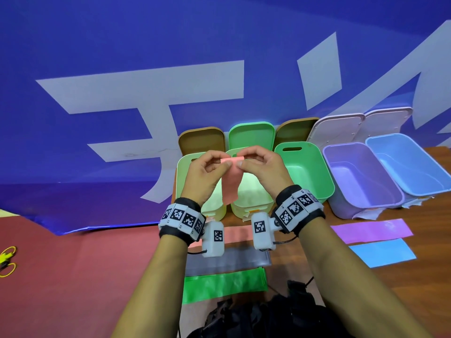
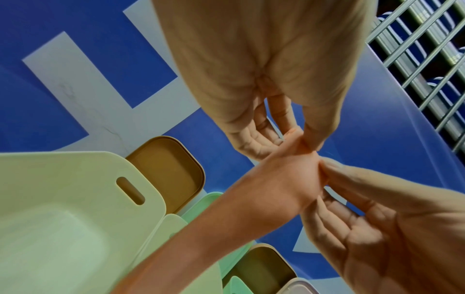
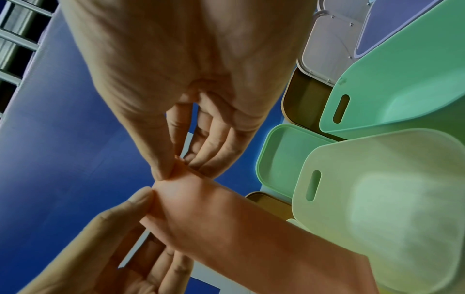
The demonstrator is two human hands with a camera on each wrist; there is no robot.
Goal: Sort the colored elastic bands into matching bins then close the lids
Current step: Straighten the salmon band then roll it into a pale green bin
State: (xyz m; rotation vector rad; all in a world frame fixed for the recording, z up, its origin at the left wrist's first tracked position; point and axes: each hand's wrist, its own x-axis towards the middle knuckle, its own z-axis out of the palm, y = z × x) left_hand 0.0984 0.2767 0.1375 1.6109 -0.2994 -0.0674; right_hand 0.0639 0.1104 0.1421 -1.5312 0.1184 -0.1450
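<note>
Both forearms reach straight out from the camera, wrists raised over the pale green bins. Left hand and right hand each pinch the top edge of the pink elastic band between thumb and forefinger, other fingers loosely curled; each grip is pressed tight on that edge. It hangs down over the bins, off the desk. Wrist views show the thumb tips nearly meeting on the band; only the head view shows the purple band, blue band and green band lying flat.
</note>
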